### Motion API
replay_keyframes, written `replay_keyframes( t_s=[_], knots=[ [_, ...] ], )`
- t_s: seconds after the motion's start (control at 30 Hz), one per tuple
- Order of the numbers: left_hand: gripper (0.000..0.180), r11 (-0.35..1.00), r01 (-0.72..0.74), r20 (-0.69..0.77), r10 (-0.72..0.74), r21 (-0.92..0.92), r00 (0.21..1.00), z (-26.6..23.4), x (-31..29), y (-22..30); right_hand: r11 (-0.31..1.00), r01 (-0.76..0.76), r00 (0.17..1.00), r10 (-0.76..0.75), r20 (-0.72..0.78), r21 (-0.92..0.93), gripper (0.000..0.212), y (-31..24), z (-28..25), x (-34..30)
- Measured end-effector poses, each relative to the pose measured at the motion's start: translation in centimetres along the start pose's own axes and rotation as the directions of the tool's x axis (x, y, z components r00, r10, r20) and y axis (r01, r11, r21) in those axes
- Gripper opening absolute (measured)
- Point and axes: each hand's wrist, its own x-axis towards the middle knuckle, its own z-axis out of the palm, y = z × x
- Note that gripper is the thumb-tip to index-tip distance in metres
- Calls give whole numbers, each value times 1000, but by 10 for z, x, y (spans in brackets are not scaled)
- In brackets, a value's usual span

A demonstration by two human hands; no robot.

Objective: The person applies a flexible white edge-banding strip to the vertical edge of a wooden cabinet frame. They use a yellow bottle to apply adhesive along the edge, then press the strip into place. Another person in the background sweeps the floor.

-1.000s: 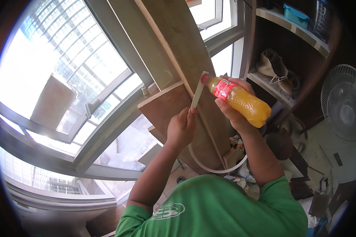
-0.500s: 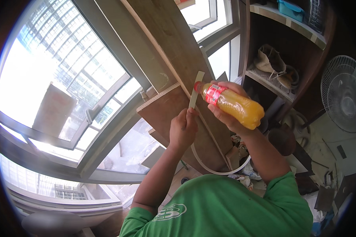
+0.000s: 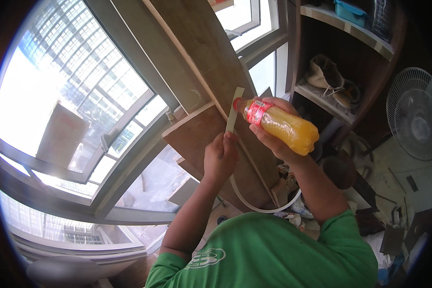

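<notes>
This looked like a messy woodworking shop. A long wooden board [image 3: 204, 48] stood between a big window [image 3: 105, 72] and some shelves [image 3: 324, 102]. Scraps [image 3: 392, 240] lay on the floor [image 3: 422, 180] near a round fan [image 3: 415, 115].

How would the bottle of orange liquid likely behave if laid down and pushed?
The bottle would probably roll, since its body looks round. It is likely weighty, as orange liquid shows through most of it. It may flex under pressure, as it looks like clear plastic.
</notes>
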Motion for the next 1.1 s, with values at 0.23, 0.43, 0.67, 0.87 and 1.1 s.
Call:
replay_keyframes(
  t_s=[0.23, 0.43, 0.67, 0.87, 1.1],
  knots=[
    [42, 999, -43, -17, 43, 27, 999, 3, 7, 5, 997, -37, 996, 41, -73, 64, 53, 8, -7, 30],
    [43, 998, -44, -51, 43, -34, 998, 7, 10, 2, 999, -40, 999, 39, 23, 24, 53, 0, -4, 7],
    [44, 1000, -5, -48, 4, -23, 999, 7, 9, 4, 999, -7, 998, 11, -70, 50, 50, 4, -6, 42],
    [45, 998, -23, -56, 20, -56, 998, 6, 9, 2, 1000, -13, 997, 14, 70, -27, 52, -10, -3, 7],
    [41, 994, -109, -70, 107, -27, 992, 7, 9, -7, 1000, -3, 1000, 3, -20, 29, 53, 1, 2, 7]
  ],
)
